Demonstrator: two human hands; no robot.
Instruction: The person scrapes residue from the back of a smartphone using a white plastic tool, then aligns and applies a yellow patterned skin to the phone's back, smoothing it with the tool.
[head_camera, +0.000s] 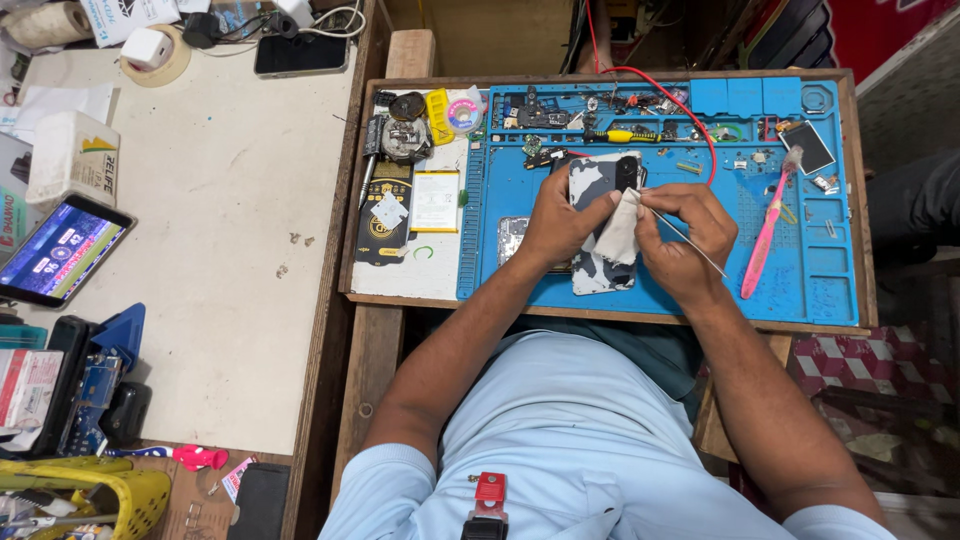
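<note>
Hands (560, 225) (680, 240) grip camouflage-patterned phone (600, 175), white cloth (620, 235).

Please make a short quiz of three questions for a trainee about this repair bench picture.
1. True or false: the left hand rests on the phone with the patterned back.
2. Which colour is the brush lying on the blue work mat? A) green B) pink C) black
3. Fill in: the right hand holds a thin metal ____ and a small white cloth.

Key: 1 true; 2 B; 3 tool (a thin probe or tweezers; its exact kind cannot be told).
</note>
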